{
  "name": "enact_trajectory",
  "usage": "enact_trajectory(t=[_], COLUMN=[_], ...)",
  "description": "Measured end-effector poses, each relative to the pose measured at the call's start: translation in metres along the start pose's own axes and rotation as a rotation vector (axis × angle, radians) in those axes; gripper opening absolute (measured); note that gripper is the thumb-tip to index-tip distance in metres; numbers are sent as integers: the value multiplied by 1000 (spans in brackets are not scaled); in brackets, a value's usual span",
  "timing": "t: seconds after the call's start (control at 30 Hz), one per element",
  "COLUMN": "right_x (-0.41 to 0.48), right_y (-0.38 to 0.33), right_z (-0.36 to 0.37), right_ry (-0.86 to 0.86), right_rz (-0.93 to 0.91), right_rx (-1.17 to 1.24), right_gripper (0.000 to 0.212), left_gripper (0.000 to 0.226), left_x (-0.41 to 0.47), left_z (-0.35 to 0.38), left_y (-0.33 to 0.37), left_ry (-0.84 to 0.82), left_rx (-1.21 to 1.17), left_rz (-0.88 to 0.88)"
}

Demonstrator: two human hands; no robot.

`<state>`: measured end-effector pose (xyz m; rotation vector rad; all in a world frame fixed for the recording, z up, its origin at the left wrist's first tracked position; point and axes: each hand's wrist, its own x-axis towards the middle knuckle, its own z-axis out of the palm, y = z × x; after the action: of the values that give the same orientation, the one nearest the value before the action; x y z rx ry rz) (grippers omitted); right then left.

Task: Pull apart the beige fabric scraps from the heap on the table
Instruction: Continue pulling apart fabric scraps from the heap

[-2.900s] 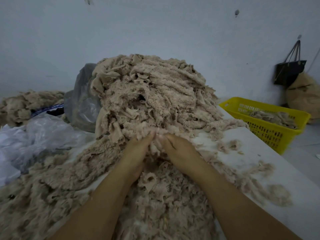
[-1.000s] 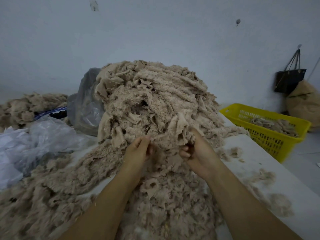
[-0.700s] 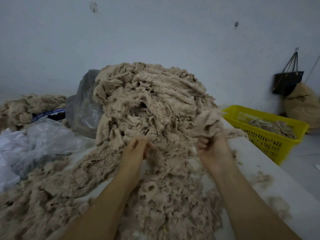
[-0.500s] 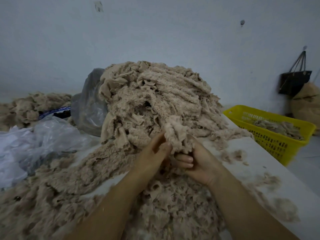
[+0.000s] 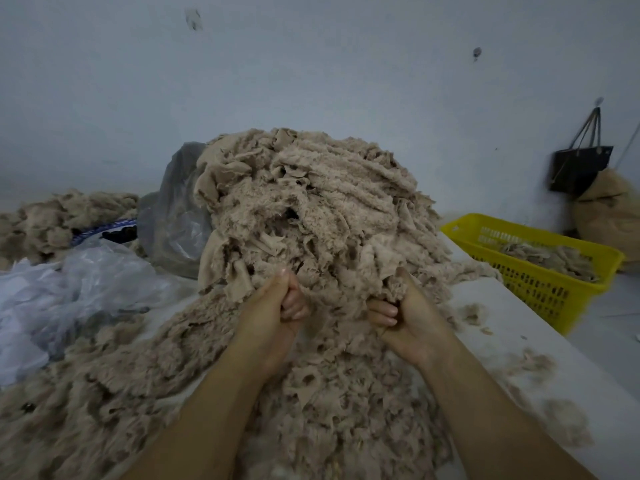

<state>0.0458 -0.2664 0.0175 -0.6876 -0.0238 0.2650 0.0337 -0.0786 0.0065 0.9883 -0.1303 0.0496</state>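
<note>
A tall heap of beige fabric scraps (image 5: 311, 209) rises in the middle of the white table (image 5: 519, 344), and looser scraps spread down its front toward me. My left hand (image 5: 273, 317) grips a bunch of scraps at the heap's foot, its fingers curled and thumb up. My right hand (image 5: 408, 320) grips another bunch a little to the right, fingers curled round it. A stretch of beige scraps (image 5: 336, 303) hangs between the two hands, which are apart.
A yellow basket (image 5: 540, 268) holding scraps stands off the table's right edge. Crumpled clear plastic (image 5: 69, 289) and a grey plastic bag (image 5: 173, 216) lie at the left. Another scrap pile (image 5: 59, 216) sits at the far left. A black bag (image 5: 578, 164) hangs on the wall.
My hands, close together on one clump half a second ago, have drawn apart sideways, each keeping hold of scraps. The view has dropped slightly.
</note>
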Motion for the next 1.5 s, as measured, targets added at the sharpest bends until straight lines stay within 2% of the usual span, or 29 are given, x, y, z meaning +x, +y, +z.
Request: enact_trajectory(t=[0.07, 0.13, 0.2, 0.23, 0.3, 0.37, 0.47, 0.57, 0.67, 0.73, 0.8, 0.87, 0.93, 1.0, 1.07, 1.1, 1.13, 1.17, 1.23, 1.3, 1.37, 1.43, 1.5], right_x=[0, 0, 0, -1, -1, -1, 1, 4, 9, 12, 11, 10, 10, 8, 0, -2, -3, -2, 6, 10, 13, 13, 13], right_y=[3, 5, 6, 7, 8, 7, 9, 14, 4, -10, -11, 2, 10, -2, -28, -36, -39, -36, -16, 7, 26, 36, 40], right_z=[2, 3, 1, 2, 3, 3, 2, 8, 2, -11, -17, -11, -2, -1, -9, -14, -17, -17, -12, -3, -4, -8, -7], right_ry=[-28, -80, -120, -135, -148, -135, -84, -51, 75, 131, 152, 89, 46, 109, 226, 276, 330, 388, 446, 369, 199, 16, -113], right_rz=[45, 91, 100, 99, 111, 111, 71, -1, -83, -124, -92, -17, -21, -231, -489, -550, -555, -515, -396, -292, -266, -226, -190], right_rx=[-15, -32, -95, -136, -176, -169, -159, -110, 76, 160, 72, -154, -352, -242, 110, 229, 231, 111, -294, -756, -1200, -1395, -1437], right_gripper=[24, 19, 23, 24, 18, 11, 12, 29, 34, 30, 26, 29, 33, 27, 25, 40, 55, 63, 53, 28, 16, 13, 18], left_gripper=[34, 34, 36, 36, 9, 21, 26, 26, 29, 33, 34, 35, 48, 62, 51, 37, 25, 23, 41, 46, 34, 22, 19], left_x=[-2, -4, -5, -7, -6, -7, -6, -7, -1, 1, -3, -9, -13, -14, -9, -5, -1, 3, 6, 5, 6, 7, 4], left_z=[2, 2, 2, 5, 8, 9, 6, 13, 9, 0, 0, 7, 12, 12, 7, 3, -1, -4, -9, -10, -9, -7, -5], left_y=[-4, -8, -15, -17, -22, -20, -14, -13, -2, 6, 4, -7, -17, -20, -18, -17, -16, -16, -19, -23, -23, -21, -18], left_ry=[7, 7, -94, -130, -123, -86, -40, -121, -146, -124, -106, -113, -183, -251, -146, -79, -41, -46, -124, -148, -87, 14, 63], left_rx=[189, 505, 733, 793, 858, 913, 662, 277, -91, -120, 149, 581, 951, 1079, 1117, 1163, 1239, 1309, 1444, 1553, 1591, 1538, 1375], left_rz=[12, 63, 61, 45, 84, 155, 165, 81, 55, 73, 62, 15, 50, 137, 194, 239, 244, 211, 101, 29, 39, 124, 269])
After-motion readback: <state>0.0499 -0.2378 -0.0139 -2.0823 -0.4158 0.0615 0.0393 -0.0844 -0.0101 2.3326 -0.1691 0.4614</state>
